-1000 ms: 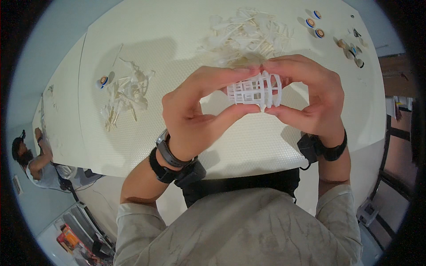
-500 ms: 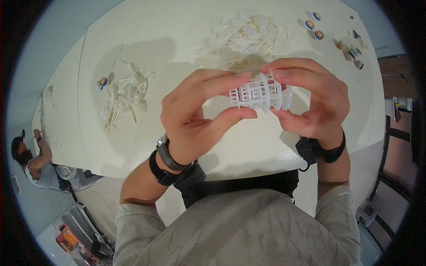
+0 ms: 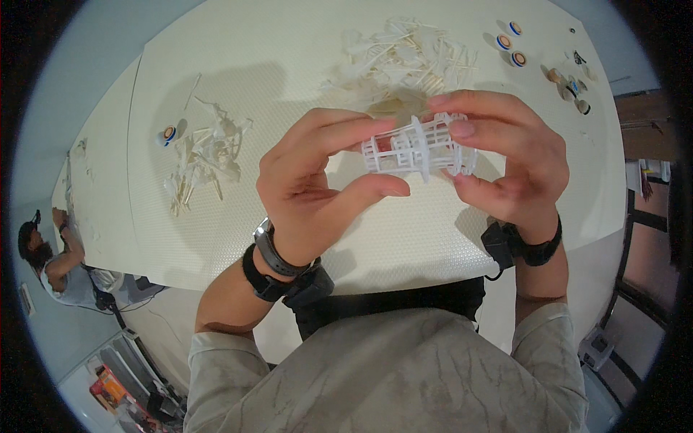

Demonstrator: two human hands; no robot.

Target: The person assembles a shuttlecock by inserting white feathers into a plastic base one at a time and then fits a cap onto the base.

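Observation:
A white plastic lattice cage [image 3: 411,148], roughly cylindrical with a wider ring round its middle, is held sideways above the table between my two hands. My left hand [image 3: 310,162] curves round its left end, fingertips on the upper edge and the thumb below. Its right end sits in my right hand [image 3: 516,155], with fingers over the top and the thumb underneath. Both hands are closed on the piece. Just beyond lies a large pile of white feathers with pale quills [image 3: 411,58]; a smaller feather pile [image 3: 206,148] is to the left.
Three round cork-like caps with blue rims [image 3: 504,42] lie at the far right, near several small dark and tan pieces [image 3: 574,86]. Another such cap [image 3: 168,133] is beside the left pile. The white textured table [image 3: 404,238] curves round me. A person [image 3: 54,252] sits far left.
The lattice cage looks longer and turned, its ring now nearer the middle and its lattice showing differently. My left hand has shifted slightly left. The piles stay in place.

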